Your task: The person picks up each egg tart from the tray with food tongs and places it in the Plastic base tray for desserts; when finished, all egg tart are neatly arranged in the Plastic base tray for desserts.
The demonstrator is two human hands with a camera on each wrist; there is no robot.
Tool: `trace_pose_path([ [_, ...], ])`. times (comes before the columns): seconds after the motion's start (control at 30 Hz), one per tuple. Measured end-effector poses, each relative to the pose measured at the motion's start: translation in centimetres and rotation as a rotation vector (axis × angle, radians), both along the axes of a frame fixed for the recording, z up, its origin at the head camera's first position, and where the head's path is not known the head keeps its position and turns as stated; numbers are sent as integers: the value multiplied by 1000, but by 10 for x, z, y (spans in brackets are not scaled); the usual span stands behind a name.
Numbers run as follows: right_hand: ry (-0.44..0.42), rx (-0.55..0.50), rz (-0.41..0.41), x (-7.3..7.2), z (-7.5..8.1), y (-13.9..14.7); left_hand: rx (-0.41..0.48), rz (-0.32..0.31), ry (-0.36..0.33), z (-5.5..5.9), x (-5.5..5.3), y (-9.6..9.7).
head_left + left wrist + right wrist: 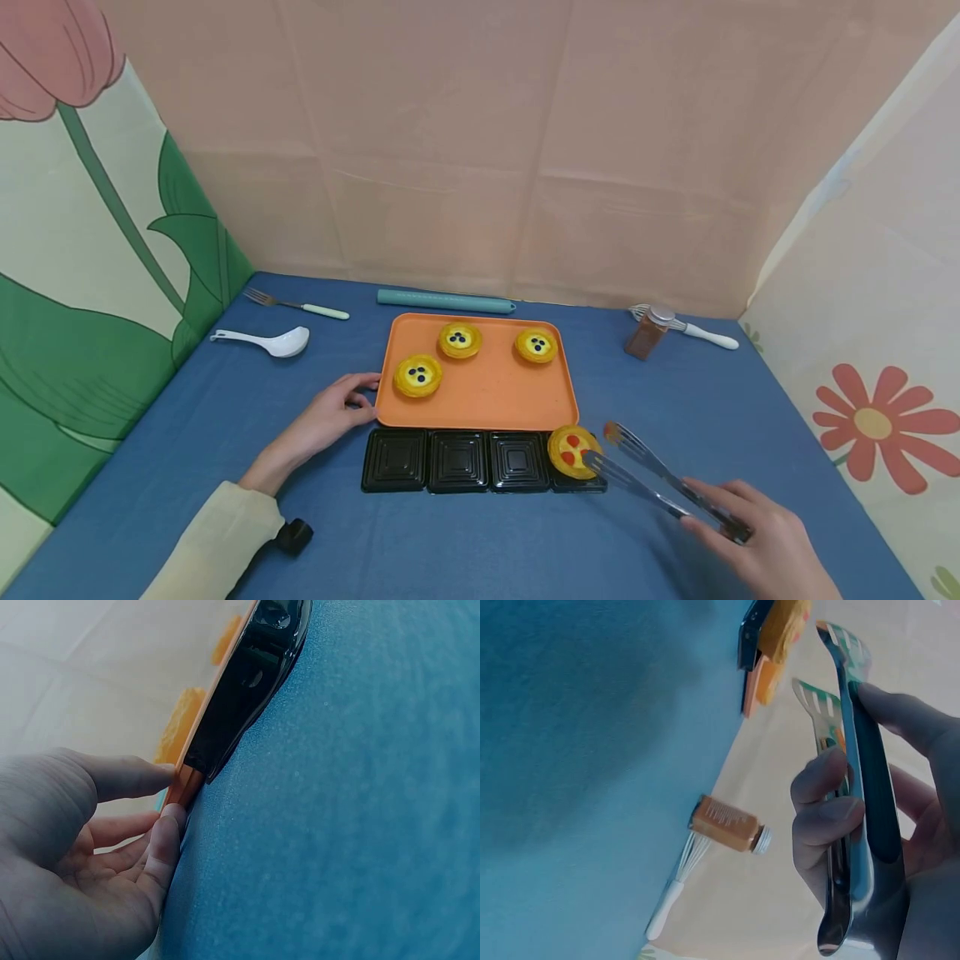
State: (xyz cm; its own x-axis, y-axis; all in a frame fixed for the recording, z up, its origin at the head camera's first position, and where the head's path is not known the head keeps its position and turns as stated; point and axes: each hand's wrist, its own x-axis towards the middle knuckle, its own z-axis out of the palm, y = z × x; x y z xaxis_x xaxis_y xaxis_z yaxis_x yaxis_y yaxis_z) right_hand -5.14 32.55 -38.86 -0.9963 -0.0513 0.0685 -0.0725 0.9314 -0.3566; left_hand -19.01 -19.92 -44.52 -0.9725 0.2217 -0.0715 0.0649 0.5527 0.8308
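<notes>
My left hand [337, 412] pinches the front left corner of an orange tray [495, 392], its thumb and fingers at the rim in the left wrist view. On the tray sit three yellow egg tarts with dark dots: front left [418, 376], back middle [460, 340] and right [536, 345]. Before it lies a black tray of square compartments [457, 461]. A tart with red pieces [567, 446] sits over its rightmost compartment. Metal tongs [870, 780] are held in my right hand [765, 537], their arms apart; one tip overlaps the red-topped tart in the head view.
Behind the orange tray lies a teal rolling pin [446, 301]. To the left are a fork [296, 305] and a white spoon [273, 342]. A brown-filled jar [647, 333] and a whisk [708, 335] stand close together at the back right, near the wall.
</notes>
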Motion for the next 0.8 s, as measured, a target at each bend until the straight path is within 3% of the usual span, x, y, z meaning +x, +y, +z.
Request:
trace_pose_path([
  [0.3,57,4,-31,-15,15,-13,6,-3,2,1,0,-1],
  [0.63,142,-25,50,-50,14,-25,18,-8,16,0,3,-1],
  [0.8,140,-46,88,-68,11,-30,23,-6,14,1,2,0],
])
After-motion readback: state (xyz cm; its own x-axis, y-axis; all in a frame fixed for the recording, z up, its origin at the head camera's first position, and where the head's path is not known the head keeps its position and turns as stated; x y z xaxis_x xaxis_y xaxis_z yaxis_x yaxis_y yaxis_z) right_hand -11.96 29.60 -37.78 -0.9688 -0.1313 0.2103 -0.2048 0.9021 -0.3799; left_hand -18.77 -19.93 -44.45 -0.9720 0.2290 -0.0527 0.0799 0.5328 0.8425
